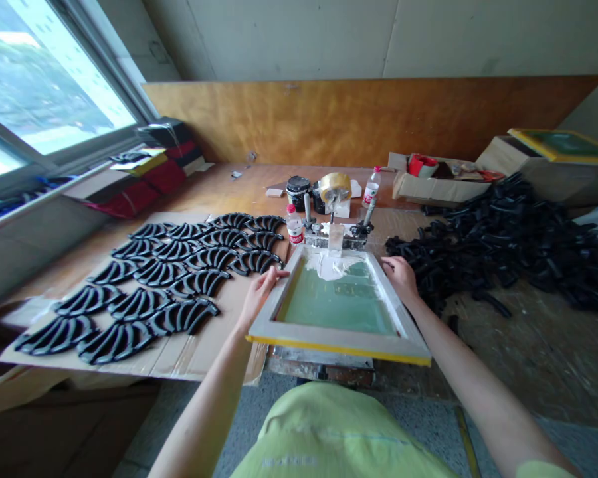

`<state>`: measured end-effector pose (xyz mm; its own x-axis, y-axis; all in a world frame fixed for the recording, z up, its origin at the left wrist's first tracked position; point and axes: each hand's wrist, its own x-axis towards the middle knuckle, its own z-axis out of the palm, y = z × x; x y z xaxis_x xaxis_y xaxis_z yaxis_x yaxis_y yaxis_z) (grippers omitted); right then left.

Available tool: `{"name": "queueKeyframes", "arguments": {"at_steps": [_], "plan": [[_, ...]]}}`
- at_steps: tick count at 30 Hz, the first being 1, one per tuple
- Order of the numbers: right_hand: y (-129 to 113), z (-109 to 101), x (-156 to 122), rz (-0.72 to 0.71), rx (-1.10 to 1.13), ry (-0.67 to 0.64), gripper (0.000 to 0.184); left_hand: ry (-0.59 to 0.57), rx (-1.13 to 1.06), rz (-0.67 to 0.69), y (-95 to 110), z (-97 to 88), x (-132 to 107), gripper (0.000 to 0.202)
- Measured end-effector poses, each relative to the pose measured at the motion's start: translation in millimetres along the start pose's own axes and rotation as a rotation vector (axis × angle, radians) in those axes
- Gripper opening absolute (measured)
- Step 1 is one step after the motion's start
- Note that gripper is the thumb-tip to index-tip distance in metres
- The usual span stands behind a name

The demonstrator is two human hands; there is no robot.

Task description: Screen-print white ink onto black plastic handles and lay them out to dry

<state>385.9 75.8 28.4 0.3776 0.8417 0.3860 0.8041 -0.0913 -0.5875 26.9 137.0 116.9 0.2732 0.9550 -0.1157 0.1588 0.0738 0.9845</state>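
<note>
A screen printing frame with green mesh lies before me, hinged to a clamp at its far end. White ink is smeared over the mesh's far part, where a squeegee stands. My left hand grips the frame's left side near the far corner, its fingers partly hidden by the edge. On the opposite side my right hand holds the right rail with bent fingers. The near edge, with a yellow strip below, sits above the printing base.
Left, rows of black curved handles lie on cardboard; right, a heap of similar black pieces. Behind the clamp stand bottles, a tape roll and an ink tub. An open carton sits back right.
</note>
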Motion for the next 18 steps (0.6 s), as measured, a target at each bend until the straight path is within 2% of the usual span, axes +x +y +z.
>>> {"name": "queueKeyframes", "arguments": {"at_steps": [2,4,6,8,10,12,15,18], "plan": [[-9.7,-2.4,21.9,-0.066,0.014,0.043,0.036,-0.073,0.008,-0.116,-31.8,-2.3,-8.1,0.065],[-33.9,8.9,40.7,-0.225,0.017,0.019,0.046,-0.1,-0.025,-0.19,-64.2,1.2,-9.8,0.078],[-61.0,28.0,54.2,-0.357,-0.036,-0.074,0.051,-0.094,-0.029,-0.223,-91.1,6.9,-7.3,0.09],[-80.2,47.1,60.9,-0.393,-0.129,-0.198,0.039,-0.071,0.008,-0.226,-108.5,11.4,-3.9,0.091],[-88.3,60.5,59.5,-0.371,-0.226,-0.315,0.02,-0.054,0.05,-0.217,-116.6,13.1,-2.0,0.085],[-89.1,66.1,49.3,-0.357,-0.288,-0.37,0.008,-0.042,0.071,-0.211,-118.4,12.4,-2.0,0.078],[-87.4,60.9,20.7,-0.432,-0.293,-0.384,0.012,-0.01,0.097,-0.208,-118.0,10.3,-3.6,0.068],[-86.9,44.8,-6.4,-0.605,-0.231,-0.459,0.018,0.021,0.132,-0.198,-119.3,9.7,-4.4,0.061]]}}
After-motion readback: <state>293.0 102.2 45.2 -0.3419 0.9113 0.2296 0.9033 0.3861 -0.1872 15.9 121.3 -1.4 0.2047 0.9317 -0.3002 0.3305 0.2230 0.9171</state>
